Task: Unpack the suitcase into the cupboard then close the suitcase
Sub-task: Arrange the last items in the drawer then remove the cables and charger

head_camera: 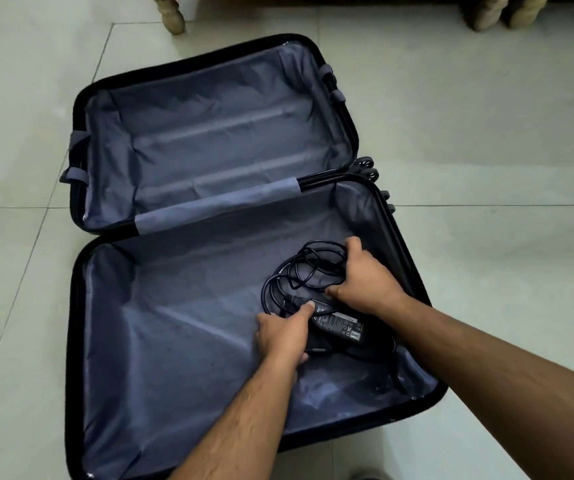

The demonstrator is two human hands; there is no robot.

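Note:
A dark hard-shell suitcase (81, 265) lies fully open on the tiled floor, both halves lined in grey-blue fabric. The far half holds nothing. In the right part of the near half lies a black laptop charger brick (342, 327) with a white label, and its black cable (299, 268) is coiled in loose loops beyond it. My left hand (284, 332) grips the left end of the brick, thumb on top. My right hand (365, 278) closes over the bundled cable loops just above the brick. The cupboard is out of view.
Pale floor tiles (486, 150) surround the suitcase. Turned wooden furniture legs (174, 15) stand at the top edge, with more legs (500, 12) at the top right. The suitcase wheels (368, 169) stick out on the right by the hinge.

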